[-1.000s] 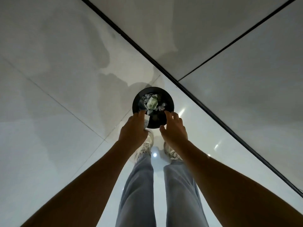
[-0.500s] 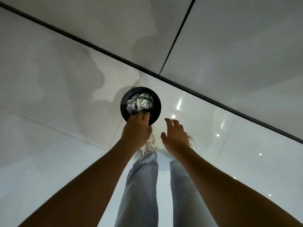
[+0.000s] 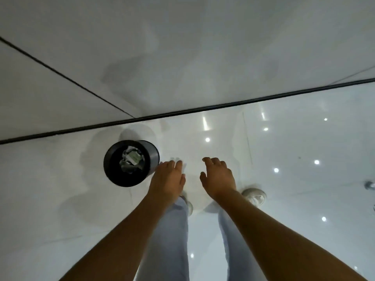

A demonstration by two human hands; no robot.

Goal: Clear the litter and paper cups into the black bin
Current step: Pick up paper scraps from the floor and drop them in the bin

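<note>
The black bin (image 3: 152, 159) stands on the glossy white floor, left of centre. Crumpled paper litter (image 3: 131, 160) lies inside it. My left hand (image 3: 168, 179) hovers just right of the bin's wall with its back up and fingers stretched forward, and I see nothing in it. A faint pale blur by its fingertips cannot be made out. My right hand (image 3: 218, 175) hangs a little further right, fingers loosely spread and empty. Neither hand touches the bin.
A dark strip (image 3: 203, 108) marks where the floor meets the pale wall behind the bin. My legs in light jeans and my pale shoes (image 3: 254, 196) are below the hands. A small metal object (image 3: 369, 185) sits at the right edge.
The view has swung right, so the bin now sits left of centre. My left hand, over the bin's rim before, has drawn off to its right. My right hand stays empty.
</note>
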